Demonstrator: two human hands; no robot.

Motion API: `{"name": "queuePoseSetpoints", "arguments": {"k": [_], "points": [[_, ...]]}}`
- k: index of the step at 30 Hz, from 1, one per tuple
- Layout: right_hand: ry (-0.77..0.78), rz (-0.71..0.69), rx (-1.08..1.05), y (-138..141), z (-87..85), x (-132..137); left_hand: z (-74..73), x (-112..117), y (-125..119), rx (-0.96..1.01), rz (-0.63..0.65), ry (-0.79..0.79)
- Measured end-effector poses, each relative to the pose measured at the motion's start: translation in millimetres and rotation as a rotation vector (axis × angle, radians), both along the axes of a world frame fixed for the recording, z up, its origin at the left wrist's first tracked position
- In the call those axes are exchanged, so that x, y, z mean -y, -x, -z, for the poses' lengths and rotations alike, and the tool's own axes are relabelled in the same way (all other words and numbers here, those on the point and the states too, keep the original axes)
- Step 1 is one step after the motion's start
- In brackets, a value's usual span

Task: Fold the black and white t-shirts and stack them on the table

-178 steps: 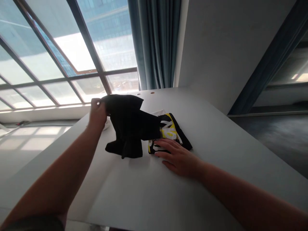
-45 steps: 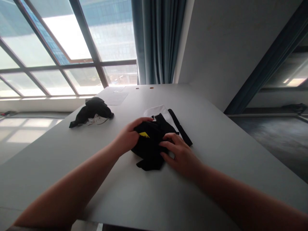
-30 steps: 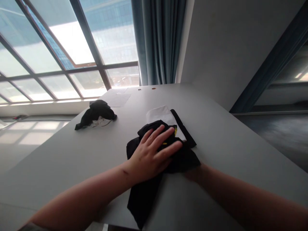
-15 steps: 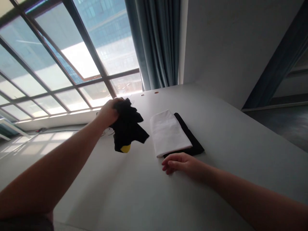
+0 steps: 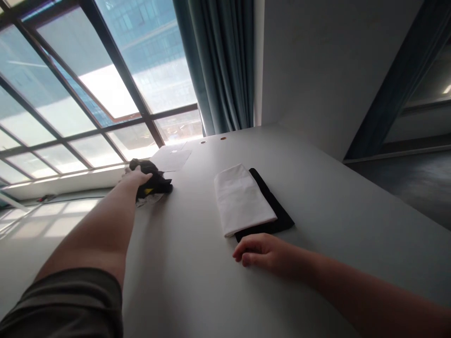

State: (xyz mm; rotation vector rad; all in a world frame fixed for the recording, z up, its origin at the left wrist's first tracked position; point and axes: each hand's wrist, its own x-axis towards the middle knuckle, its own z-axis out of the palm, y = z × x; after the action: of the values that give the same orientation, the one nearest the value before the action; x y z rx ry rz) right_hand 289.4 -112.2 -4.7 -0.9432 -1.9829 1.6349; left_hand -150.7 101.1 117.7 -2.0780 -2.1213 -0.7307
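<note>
My left hand (image 5: 136, 178) is stretched out to the far left of the grey table (image 5: 317, 197). Its fingers lie closed over a crumpled black garment with a yellow patch (image 5: 155, 184). That garment sits on a small heap with a bit of white cloth (image 5: 148, 200) under it. My right hand (image 5: 262, 254) rests on the table near me, fingers loosely curled and together, with nothing in them. Just beyond it lies a folded white cloth (image 5: 241, 199) stacked on a folded black cloth (image 5: 273, 211).
A flat sheet of paper (image 5: 174, 159) lies at the table's far end beside the heap, with two small round holes (image 5: 223, 138) beyond it. A large window (image 5: 88, 94) and a blue curtain (image 5: 218, 65) stand behind; a plain wall (image 5: 317, 70) runs along the right.
My left hand lifted the black and yellow garment off the folded stack, carried it left and brought it down on the far heap. My right hand slid back off the stack toward me.
</note>
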Motion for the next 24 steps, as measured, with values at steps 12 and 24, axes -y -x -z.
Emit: {"name": "queuePoseSetpoints", "arguments": {"k": [12,24], "points": [[-0.378,0.033,0.022,3,5.1,-2,122.4,33,-77,0.039,-0.048,-0.314],[-0.939,0.748,0.231,-44,-6.6,-23,137.8,162,-234,0.078,0.912,-0.072]]}}
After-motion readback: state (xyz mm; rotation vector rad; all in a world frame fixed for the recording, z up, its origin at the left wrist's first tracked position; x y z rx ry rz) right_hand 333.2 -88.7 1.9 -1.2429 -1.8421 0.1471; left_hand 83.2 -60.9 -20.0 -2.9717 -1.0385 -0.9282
